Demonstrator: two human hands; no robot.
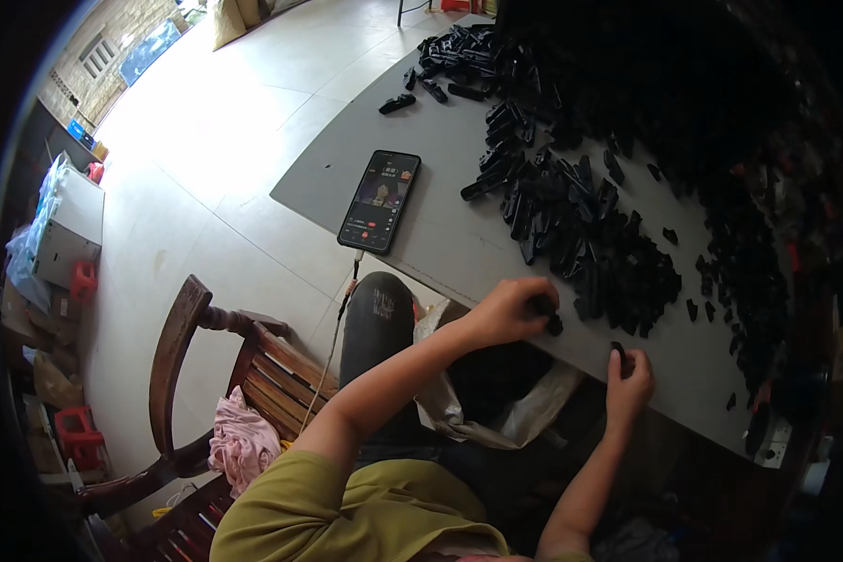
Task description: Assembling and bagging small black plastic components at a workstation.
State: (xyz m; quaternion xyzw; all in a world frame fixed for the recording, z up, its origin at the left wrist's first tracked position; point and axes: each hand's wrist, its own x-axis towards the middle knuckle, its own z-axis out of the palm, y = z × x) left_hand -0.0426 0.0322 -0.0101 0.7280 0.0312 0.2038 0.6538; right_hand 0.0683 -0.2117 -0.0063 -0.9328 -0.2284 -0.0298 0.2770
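Over the table's near edge, my left hand (513, 311) is closed round a black plastic piece (554, 324), most of it hidden by the fingers. To its right, my right hand (631, 377) pinches a small black plastic piece (618, 350) between thumb and fingertips. Just beyond both hands lies a heap of narrow black plastic pieces (571, 206); their exact kind is too dark to make out. Below the table edge, an opened whitish sack (525, 426) rests by my lap, its inside dark.
A lit phone (380, 201) lies near the left edge of the grey table (440, 225), a cable (332, 342) hanging from it. A larger dark pile (740, 253) covers the right side. At the left stands a wooden chair (183, 375) with a pink cloth (245, 440).
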